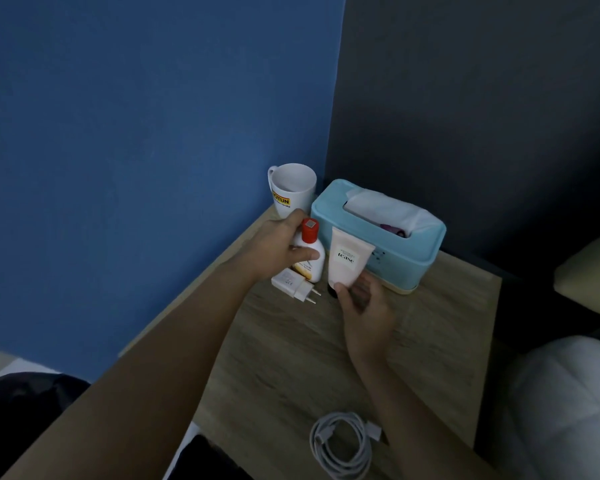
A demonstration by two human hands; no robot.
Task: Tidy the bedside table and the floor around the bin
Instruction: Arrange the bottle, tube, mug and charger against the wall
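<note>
Head view: on the wood-grain bedside table [291, 358], the left hand [274, 247] closes around a white red-capped bottle [310, 251] at 11 o'clock. The right hand [364, 306] pinches a pale pink tube [349, 258], touching the light blue tissue box [395, 244] at 12 o'clock. A white charger plug [293, 282] lies beside the bottle.
</note>
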